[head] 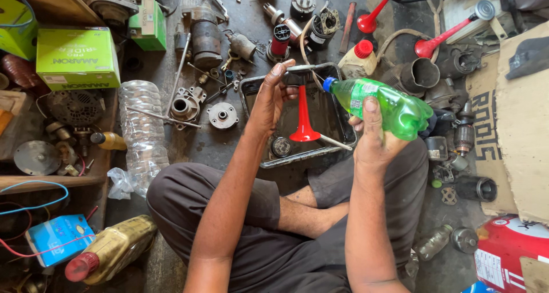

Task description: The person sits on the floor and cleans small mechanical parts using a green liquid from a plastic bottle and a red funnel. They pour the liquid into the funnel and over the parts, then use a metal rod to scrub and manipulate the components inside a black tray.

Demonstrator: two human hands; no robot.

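In the head view the right hand (374, 135) is clenched around a green plastic bottle (389, 107), tilted with its blue cap (327, 84) pointing down toward a dark metal tray (254, 92) on the floor. The left hand (273, 95) pinches the narrow top of a red horn trumpet (303, 117) standing flared-end down inside that tray. Judging from this, the horn is steadied only at its tip and could tip over, and any liquid from the bottle could miss the tray and spill onto the scattered motor parts (194, 101) beside it.

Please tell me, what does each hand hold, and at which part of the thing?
The right hand grips the green plastic bottle around its middle. The left hand holds the narrow top of the red funnel over the metal tray.
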